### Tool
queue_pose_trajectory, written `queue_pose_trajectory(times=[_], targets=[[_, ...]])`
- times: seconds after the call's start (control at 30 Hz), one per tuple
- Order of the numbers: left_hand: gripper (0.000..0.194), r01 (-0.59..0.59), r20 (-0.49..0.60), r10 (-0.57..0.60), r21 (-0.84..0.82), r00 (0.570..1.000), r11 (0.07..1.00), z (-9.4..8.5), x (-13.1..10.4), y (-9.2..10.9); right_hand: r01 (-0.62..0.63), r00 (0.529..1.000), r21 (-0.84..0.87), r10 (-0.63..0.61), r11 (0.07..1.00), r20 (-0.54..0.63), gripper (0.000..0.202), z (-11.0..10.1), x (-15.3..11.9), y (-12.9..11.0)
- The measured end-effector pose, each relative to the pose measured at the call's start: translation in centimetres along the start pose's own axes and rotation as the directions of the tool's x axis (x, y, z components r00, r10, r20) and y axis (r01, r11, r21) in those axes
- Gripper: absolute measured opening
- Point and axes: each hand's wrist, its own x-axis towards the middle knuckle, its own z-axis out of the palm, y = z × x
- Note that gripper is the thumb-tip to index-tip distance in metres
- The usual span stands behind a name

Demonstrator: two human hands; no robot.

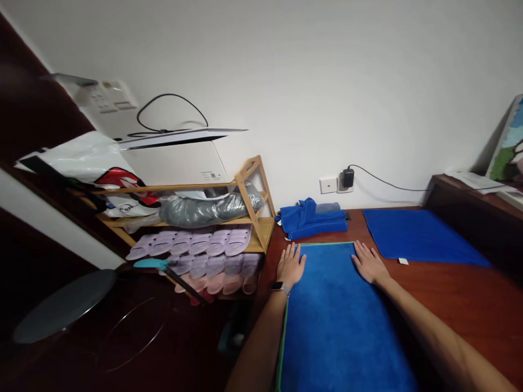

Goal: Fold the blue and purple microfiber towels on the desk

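Observation:
A long blue towel (pixel 335 316) with green edging lies spread on the reddish-brown wooden table (pixel 457 310). My left hand (pixel 291 265), with a watch on its wrist, rests flat on the towel's far left corner, fingers spread. On the far right corner lies my right hand (pixel 369 263), palm down with its fingers apart. Beyond the towel, against the wall, is a crumpled pile of blue cloths (pixel 312 220) with a grey piece behind. To the right, a darker blue cloth (pixel 420 234) lies flat with a small white tag at its near edge.
At the left stands a wooden rack (pixel 261 231) with lilac and pink slippers (pixel 200 245), a white box (pixel 175 163) and bags. A round stool (pixel 67 305) is at lower left. A black adapter (pixel 348 177) and its cable are on the wall. A raised ledge borders the table's right.

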Motion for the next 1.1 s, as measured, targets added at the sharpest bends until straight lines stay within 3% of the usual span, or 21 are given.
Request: queue_pose_trajectory(times=[0.27, 0.4, 0.47, 0.57, 0.73, 0.8, 0.9, 1.1], targets=[[0.061, -0.006, -0.079, 0.004, -0.027, 0.997, 1.0, 0.3, -0.1, 0.4, -0.034, 0.997, -0.035, 0.031, 0.999, -0.076, 0.072, 0.0, -0.7, -2.0], [0.058, -0.017, -0.119, 0.019, 0.014, 0.993, 1.0, -0.9, -0.5, 0.1, -0.075, 0.997, -0.008, 0.075, 0.997, -0.021, 0.073, 0.1, -0.5, -1.9], [0.056, -0.045, -0.141, 0.05, 0.04, 0.989, 0.998, -1.7, -0.6, 1.0, -0.072, 0.997, -0.001, 0.072, 0.997, -0.023, 0.074, 0.1, -0.4, -1.8], [0.057, -0.116, -0.155, 0.124, 0.06, 0.98, 0.991, -1.8, -0.3, 5.2, -0.069, 0.997, 0.001, 0.069, 0.998, -0.027, 0.073, -0.1, -0.6, -2.0], [0.064, -0.241, -0.088, 0.233, -0.09, 0.968, 0.966, 1.3, 0.3, 15.5, -0.045, 0.999, -0.016, 0.045, 0.999, -0.015, 0.07, -0.6, -1.0, -1.8], [0.067, -0.236, -0.057, 0.23, -0.141, 0.972, 0.962, 2.2, 0.3, 17.3, -0.03, 1.0, -0.028, 0.029, 0.999, -0.008, 0.069, -0.8, -1.1, -1.7], [0.072, -0.199, -0.017, 0.199, -0.136, 0.98, 0.97, 2.0, 0.0, 15.5, -0.047, 0.999, -0.014, 0.046, 0.999, -0.012, 0.069, -0.9, -1.1, -1.7], [0.072, -0.006, 0.04, 0.007, -0.027, 0.999, 1.0, -0.5, -1.2, 4.9, -0.073, 0.997, -0.002, 0.073, 0.997, -0.005, 0.07, -0.8, -1.1, -1.8]])
